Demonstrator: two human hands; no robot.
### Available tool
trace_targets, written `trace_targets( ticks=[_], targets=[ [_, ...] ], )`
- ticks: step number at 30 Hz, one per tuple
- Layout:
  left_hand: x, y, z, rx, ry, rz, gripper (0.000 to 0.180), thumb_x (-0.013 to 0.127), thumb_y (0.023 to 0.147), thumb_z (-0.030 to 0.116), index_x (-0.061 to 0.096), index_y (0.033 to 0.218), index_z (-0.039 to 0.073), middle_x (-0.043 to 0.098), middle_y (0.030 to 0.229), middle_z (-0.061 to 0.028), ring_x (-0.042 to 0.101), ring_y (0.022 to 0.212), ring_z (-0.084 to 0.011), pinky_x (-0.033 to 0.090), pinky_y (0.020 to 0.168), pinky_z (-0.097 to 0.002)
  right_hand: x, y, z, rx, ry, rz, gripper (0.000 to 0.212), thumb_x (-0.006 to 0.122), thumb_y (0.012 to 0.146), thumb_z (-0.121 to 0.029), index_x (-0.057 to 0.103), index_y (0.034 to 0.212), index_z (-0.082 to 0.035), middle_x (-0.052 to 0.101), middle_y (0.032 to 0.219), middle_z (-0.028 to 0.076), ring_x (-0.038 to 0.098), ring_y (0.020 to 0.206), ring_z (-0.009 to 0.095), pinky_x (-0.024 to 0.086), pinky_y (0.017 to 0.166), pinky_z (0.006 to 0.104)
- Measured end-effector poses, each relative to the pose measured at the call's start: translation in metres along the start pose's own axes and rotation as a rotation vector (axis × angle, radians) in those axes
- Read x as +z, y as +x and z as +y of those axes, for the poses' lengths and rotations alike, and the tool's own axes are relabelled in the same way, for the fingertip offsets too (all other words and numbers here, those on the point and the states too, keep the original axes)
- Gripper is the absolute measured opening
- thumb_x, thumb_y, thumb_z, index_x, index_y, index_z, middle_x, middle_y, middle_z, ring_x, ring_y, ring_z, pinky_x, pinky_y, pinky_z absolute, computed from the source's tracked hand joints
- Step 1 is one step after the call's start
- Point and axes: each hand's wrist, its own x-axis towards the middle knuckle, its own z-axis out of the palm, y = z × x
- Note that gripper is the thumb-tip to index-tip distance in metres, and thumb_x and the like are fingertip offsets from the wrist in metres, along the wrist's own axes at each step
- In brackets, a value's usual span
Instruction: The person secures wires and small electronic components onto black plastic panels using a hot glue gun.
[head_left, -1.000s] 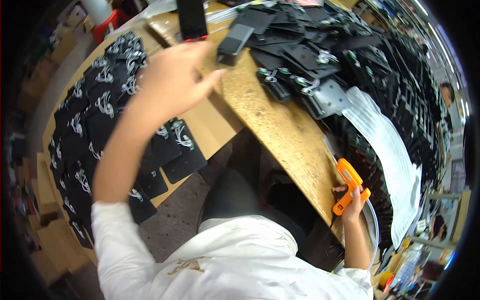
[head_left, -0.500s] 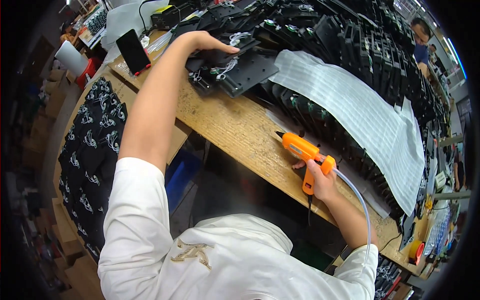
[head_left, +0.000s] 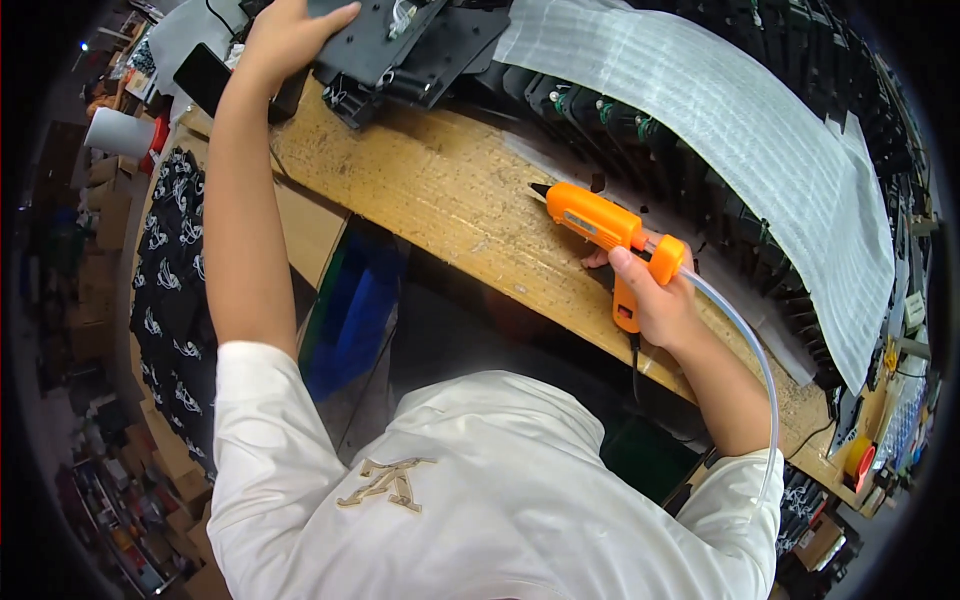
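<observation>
My right hand [head_left: 662, 295] is closed around the handle of an orange hot glue gun [head_left: 597, 218]. Its dark nozzle points left over the wooden bench, and a long clear glue stick [head_left: 741, 325] curves from its back end toward my forearm. At the top left, my left hand [head_left: 288, 40] grips the left edge of a flat black plastic panel [head_left: 372, 50], thumb along the top; the other fingers are mostly hidden. White wires [head_left: 402, 18] sit on that panel, and more black panels lie beneath and beside it.
White foam sheeting [head_left: 690, 110] covers a long row of stacked black panels behind the wooden bench [head_left: 440, 185]. More wired black panels [head_left: 178, 300] are piled at the left. A phone [head_left: 202, 78] leans near my left forearm. Yellow-red tape [head_left: 858, 462] stands far right. A power cord hangs from the gun.
My view has shifted, and the bench appears turned a little. My left hand now has its thumb on a black panel's edge. The glue gun stays in my right hand over the bench.
</observation>
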Motion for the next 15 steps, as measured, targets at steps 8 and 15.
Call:
trace_targets(
  ticks=[8, 15],
  targets=[
    [-0.044, -0.021, -0.006, 0.063, -0.004, 0.066, 0.048, 0.065, 0.090, 0.026, 0.053, 0.125, -0.004, 0.064, 0.113, -0.0128, 0.063, 0.098, -0.0179, 0.047, 0.088, -0.0281, 0.000, -0.003, 0.000, -0.122, 0.168, 0.097, 0.031, 0.063, 0.091, -0.027, 0.067, 0.104, 0.001, 0.069, 0.085, 0.006, 0.057, 0.069, 0.006, 0.046, 0.064, 0.0223],
    [0.007, -0.195, 0.125, -0.044, -0.249, 0.072, 0.056, 0.060, 0.082, -0.003, 0.048, 0.136, -0.001, 0.061, 0.124, -0.0206, 0.068, 0.091, -0.0201, 0.049, 0.079, -0.0229, -0.007, -0.013, -0.002, -0.268, 0.184, -0.097, 0.037, 0.057, 0.088, -0.028, 0.066, 0.107, 0.002, 0.071, 0.088, 0.009, 0.062, 0.063, 0.012, 0.050, 0.058, 0.0248]
  ],
)
